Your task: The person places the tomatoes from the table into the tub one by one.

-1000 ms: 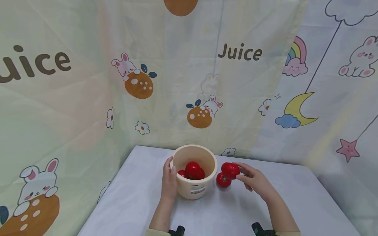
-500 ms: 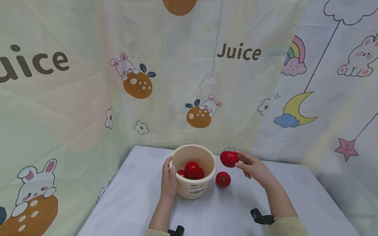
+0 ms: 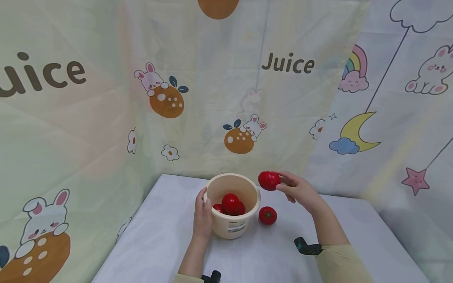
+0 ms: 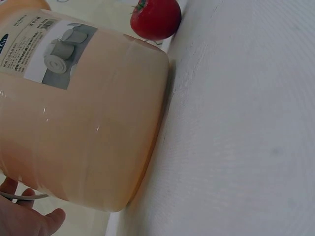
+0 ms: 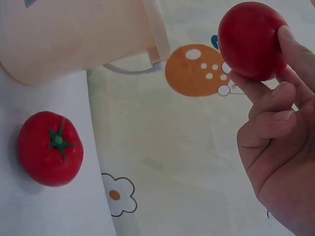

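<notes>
A cream plastic bucket (image 3: 235, 228) stands upright on the table with several red tomatoes (image 3: 230, 204) inside. My left hand (image 3: 203, 220) holds it at its left side by the rim; in the left wrist view the fingers (image 4: 42, 221) are beside the bucket's thin handle. My right hand (image 3: 299, 191) pinches another tomato (image 3: 269, 181) between thumb and fingers, raised above the table just right of the bucket's rim. In the right wrist view this held tomato (image 5: 252, 42) shows smooth red skin. One more tomato (image 3: 267, 215), green stem up, sits on the table right of the bucket.
A white cloth covers the table (image 3: 148, 243). Printed curtains (image 3: 198, 149) with rabbits and fruit hang close behind the table and at its sides. The bucket carries a label (image 4: 59, 51) on its front.
My right hand has lifted its tomato up off the one on the table and moved it slightly left, towards the bucket's rim. My left hand and the bucket have stayed put.
</notes>
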Motion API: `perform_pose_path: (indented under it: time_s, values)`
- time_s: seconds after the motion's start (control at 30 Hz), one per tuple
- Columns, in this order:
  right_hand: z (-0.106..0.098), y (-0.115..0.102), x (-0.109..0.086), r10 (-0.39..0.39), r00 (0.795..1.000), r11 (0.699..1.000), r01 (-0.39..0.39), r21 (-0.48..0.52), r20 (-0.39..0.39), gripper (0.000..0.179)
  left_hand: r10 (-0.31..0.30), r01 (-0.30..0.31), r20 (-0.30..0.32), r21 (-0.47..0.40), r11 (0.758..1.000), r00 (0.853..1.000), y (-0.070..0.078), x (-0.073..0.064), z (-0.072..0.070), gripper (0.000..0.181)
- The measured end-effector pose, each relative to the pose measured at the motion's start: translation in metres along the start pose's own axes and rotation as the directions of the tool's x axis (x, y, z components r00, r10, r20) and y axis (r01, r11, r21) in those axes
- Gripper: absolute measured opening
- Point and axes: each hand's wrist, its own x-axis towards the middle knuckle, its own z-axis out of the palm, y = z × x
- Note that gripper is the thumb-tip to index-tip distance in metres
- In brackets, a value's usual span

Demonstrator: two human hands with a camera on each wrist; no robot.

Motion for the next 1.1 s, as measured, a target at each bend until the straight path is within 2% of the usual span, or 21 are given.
perform_pose_path:
  time_s: [0.23,0.4,0.57,0.77,0.97,1.1]
  values:
    - [0.01,-0.012,0.011,-0.025,1.0,1.0,0.025,0.0,0.019,0.059,-0.007,0.007,-0.005,0.002,1.0,1.0,0.0,0.001,0.0,0.043]
    - [0.019,-0.019,0.021,-0.074,0.994,0.997,0.072,0.029,0.078,0.057,-0.018,0.018,-0.003,0.001,1.0,1.0,0.001,0.001,0.0,0.043]
    - [0.03,-0.024,0.032,-0.087,0.987,0.996,0.083,0.037,0.137,0.057,-0.024,0.024,-0.011,0.003,1.0,1.0,0.0,0.0,0.0,0.042]
    - [0.042,-0.029,0.043,-0.118,0.964,0.993,0.113,0.032,0.239,0.054,0.008,-0.008,-0.021,-0.001,1.0,1.0,-0.001,0.0,0.0,0.041]
    - [0.049,-0.036,0.055,-0.139,0.935,0.99,0.144,0.009,0.328,0.053,0.009,-0.009,-0.016,0.004,1.0,1.0,-0.001,0.001,0.0,0.043]
    - [0.052,-0.04,0.061,-0.113,0.918,0.991,0.131,-0.021,0.38,0.052,0.006,-0.006,-0.012,0.005,1.0,1.0,-0.001,0.001,0.0,0.044]
